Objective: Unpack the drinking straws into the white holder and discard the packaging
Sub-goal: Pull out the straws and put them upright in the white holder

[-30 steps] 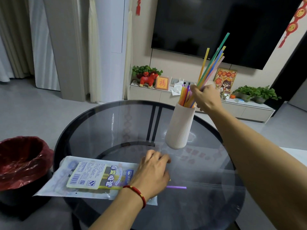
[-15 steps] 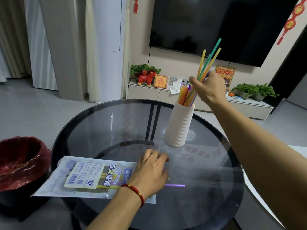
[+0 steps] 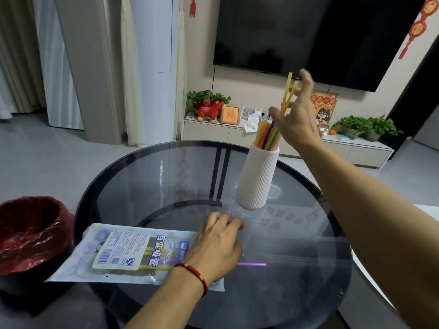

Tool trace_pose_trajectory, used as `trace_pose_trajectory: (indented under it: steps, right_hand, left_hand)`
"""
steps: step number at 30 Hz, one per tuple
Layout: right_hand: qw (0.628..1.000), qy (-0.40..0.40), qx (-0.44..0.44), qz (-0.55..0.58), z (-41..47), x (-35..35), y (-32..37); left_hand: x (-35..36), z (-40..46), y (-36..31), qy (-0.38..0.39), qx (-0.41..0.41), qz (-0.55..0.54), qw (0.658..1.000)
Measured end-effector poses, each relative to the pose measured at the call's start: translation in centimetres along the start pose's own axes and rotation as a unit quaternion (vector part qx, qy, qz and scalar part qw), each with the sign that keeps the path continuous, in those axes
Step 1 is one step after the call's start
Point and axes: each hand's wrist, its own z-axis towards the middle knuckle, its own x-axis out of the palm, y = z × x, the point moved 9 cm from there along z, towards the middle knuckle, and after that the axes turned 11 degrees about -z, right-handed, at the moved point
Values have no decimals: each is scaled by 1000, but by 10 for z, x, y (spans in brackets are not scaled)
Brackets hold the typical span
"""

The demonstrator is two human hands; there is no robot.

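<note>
The white ribbed holder (image 3: 257,179) stands on the round glass table (image 3: 133,184), with several coloured straws (image 3: 267,135) sticking out of its top. My right hand (image 3: 297,117) hovers just above the holder with its fingers spread. Two yellow straws (image 3: 288,91) stand upright between those fingers. The straw package (image 3: 123,251) lies flat at the table's near left. My left hand (image 3: 217,248) rests on its right end with fingers curled over it. A purple straw (image 3: 253,265) pokes out from under that hand.
A bin lined with a red bag (image 3: 28,233) sits on the floor left of the table. Behind the table are a low TV cabinet (image 3: 356,150) with plants and ornaments, and a dark TV (image 3: 308,32) on the wall.
My right hand has opened its fingers above the holder. Most of the straws it held have slid down into the holder. My left hand stays on the package.
</note>
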Motion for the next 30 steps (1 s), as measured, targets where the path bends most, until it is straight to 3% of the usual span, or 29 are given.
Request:
trace_pose_trajectory:
  steps: [2, 4, 6, 8, 14, 16, 20, 22, 26, 30]
  right_hand:
    - [995, -85, -36, 45, 2, -20, 9]
    - [984, -152, -93, 10, 3, -34, 19]
    - [980, -128, -126, -88, 5, -25, 26]
    - [970, -43, -147, -187, 0, 1, 20]
    - [941, 124, -178, -258, -31, 48, -4]
    - [948, 114, -162, -249, -27, 42, -7]
    - [977, -8, -139, -161, -42, -2, 4]
    - [980, -22, -154, -126, -75, -11, 9]
    - [990, 113, -46, -72, -171, 16, -31]
    - [966, 249, 68, -13, -256, 56, -71]
  left_hand:
    - [0, 0, 2, 2, -4, 4, 1000]
    - [0, -1, 6, 5, -14, 11, 1000]
    - [-2, 0, 9, 1, -20, 28, 999]
    - [-5, -1, 11, -1, -26, 41, 999]
    - [-3, -7, 26, 78, -53, 91, 991]
    - [1, -15, 39, 130, -68, 113, 983]
    - [10, -38, 69, 236, -102, 146, 955]
    - [7, -42, 75, 244, -105, 153, 952]
    - [-13, -36, 56, 163, -50, 193, 966]
    - [-17, -35, 40, 145, -26, 210, 967]
